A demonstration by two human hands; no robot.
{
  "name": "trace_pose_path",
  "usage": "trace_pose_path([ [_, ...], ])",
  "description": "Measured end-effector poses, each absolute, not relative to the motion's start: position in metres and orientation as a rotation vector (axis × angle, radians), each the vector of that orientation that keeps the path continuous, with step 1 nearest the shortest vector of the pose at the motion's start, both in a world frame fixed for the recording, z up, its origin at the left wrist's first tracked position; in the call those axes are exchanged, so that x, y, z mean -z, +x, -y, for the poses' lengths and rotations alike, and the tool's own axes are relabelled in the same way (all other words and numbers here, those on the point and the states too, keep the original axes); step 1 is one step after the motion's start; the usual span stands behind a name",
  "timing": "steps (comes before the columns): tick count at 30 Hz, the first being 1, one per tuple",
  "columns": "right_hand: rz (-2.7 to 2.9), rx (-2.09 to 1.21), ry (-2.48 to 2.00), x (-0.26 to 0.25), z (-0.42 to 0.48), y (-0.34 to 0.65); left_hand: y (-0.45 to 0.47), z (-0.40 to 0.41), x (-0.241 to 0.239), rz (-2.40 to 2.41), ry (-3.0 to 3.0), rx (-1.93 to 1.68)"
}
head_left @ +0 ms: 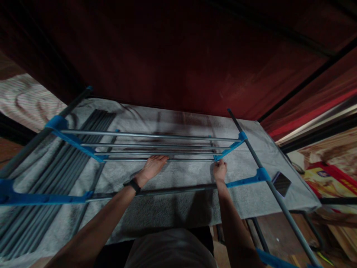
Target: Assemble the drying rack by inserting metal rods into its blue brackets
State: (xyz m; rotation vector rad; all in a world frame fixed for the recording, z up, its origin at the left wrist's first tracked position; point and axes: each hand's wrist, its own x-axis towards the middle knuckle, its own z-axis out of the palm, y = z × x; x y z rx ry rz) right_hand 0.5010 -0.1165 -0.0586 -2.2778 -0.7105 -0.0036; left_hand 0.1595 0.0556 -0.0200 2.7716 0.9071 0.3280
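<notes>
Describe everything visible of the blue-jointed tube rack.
The rack is an open frame of grey, metal-looking tubes joined by blue, plastic-looking connectors. Long poles run far to near at both sides; four thin rods span the farther connectors, one low bar the nearer pair. It rests on a pale cloth, its right pole passing the near edge and its left leaving the picture. The left hand lies along the farther set's lowest rod; the right hand curls at that rod's right end.

Open gap between rod row [150,136] and front rod [178,190]; left upright [28,150], right upright [253,153] block sides; pole bundle [54,182] lower left.
</notes>
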Motion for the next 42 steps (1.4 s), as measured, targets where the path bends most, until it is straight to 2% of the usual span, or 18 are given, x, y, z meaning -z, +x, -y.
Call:
trace_pose_path([
  [22,0.716,-0.003,-2.271,0.063,0.118,0.505,0.156,-0.063,0.02,-0.947,2.65,-0.272],
  [31,0.696,-0.008,-2.248,0.061,0.117,0.502,0.157,-0.064,0.011,-1.026,2.621,-0.111],
  [42,0.692,-0.048,-2.236,0.058,0.117,0.504,0.157,-0.064,0.017,-0.98,2.626,-0.177],
])
